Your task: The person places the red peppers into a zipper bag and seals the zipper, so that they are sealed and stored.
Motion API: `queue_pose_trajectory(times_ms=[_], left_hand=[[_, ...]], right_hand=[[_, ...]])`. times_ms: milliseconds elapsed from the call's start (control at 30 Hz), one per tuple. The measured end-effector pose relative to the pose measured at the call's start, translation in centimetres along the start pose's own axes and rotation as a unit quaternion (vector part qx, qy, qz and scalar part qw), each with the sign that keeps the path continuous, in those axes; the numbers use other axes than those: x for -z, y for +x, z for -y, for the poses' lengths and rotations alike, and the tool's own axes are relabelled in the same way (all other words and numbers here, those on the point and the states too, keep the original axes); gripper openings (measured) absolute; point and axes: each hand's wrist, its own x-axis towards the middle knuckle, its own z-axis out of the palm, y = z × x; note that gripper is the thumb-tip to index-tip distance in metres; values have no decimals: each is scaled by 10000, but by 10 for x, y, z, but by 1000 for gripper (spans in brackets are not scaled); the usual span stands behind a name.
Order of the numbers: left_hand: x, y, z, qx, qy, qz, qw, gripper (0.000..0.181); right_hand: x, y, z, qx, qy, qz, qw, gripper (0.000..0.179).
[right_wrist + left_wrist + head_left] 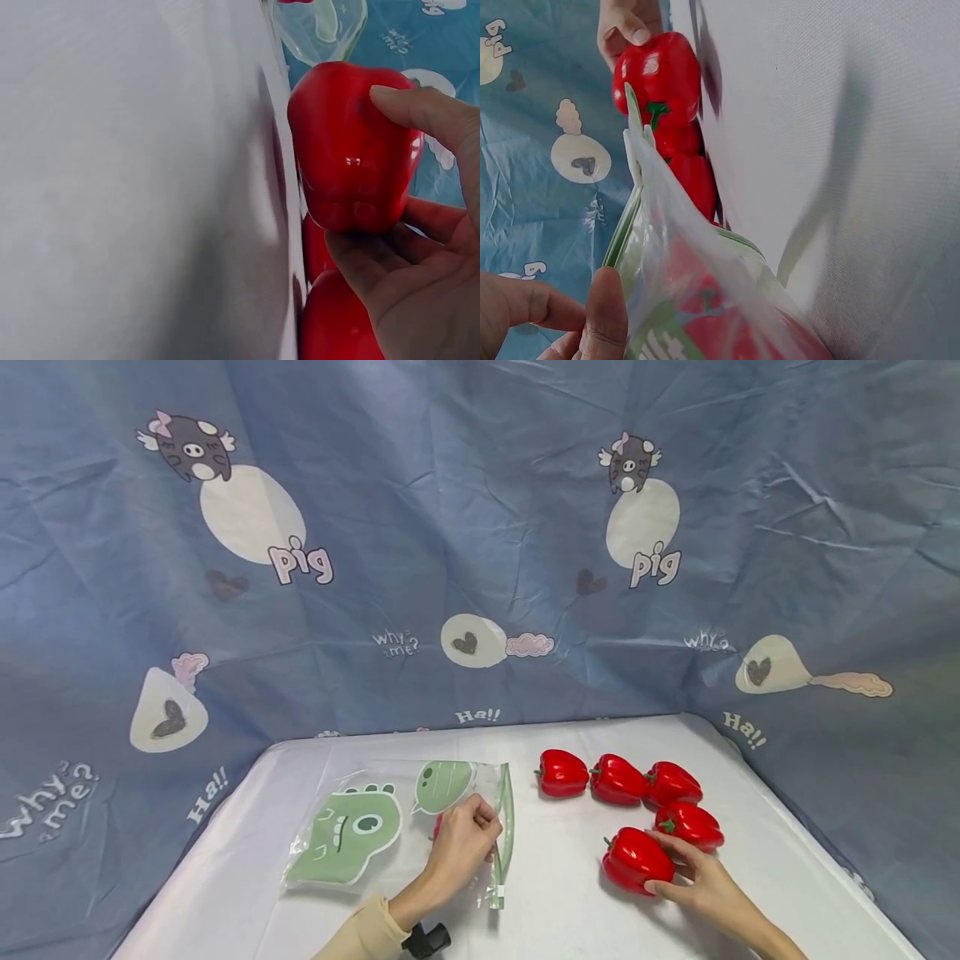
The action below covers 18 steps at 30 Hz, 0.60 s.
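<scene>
A clear zip bag [405, 868] with a green cartoon dinosaur lies on the left half of the table, its green zip edge [508, 810] facing right. My left hand [463, 839] pinches the bag near its mouth, thumb against index finger. Red bell peppers show through the plastic [727, 330] in the left wrist view; in the head view the hand mostly hides them. On the right, my right hand [705, 885] grips a red bell pepper [636, 862] from its right side, thumb on one side and fingers on the other. The pepper's green stem points toward the bag.
Several more red bell peppers [617, 779] stand in a curved row behind the right hand, with one [688, 827] close to its fingers. A white cloth covers the table [555, 910]. A blue printed curtain [480, 527] hangs behind and at both sides.
</scene>
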Motion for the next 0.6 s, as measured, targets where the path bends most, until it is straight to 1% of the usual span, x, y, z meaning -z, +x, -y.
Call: queue_pose_trajectory(times_ms=[367,600], left_hand=[[2,0,-2,-55,-68,6,10000,4],[4,0,-5,-38,-6,-14,10000,4]], right_hand=[[-3,11,13,634,-260,-200,9975,68],[-9,21,24,682,-45,-50,9976,68]])
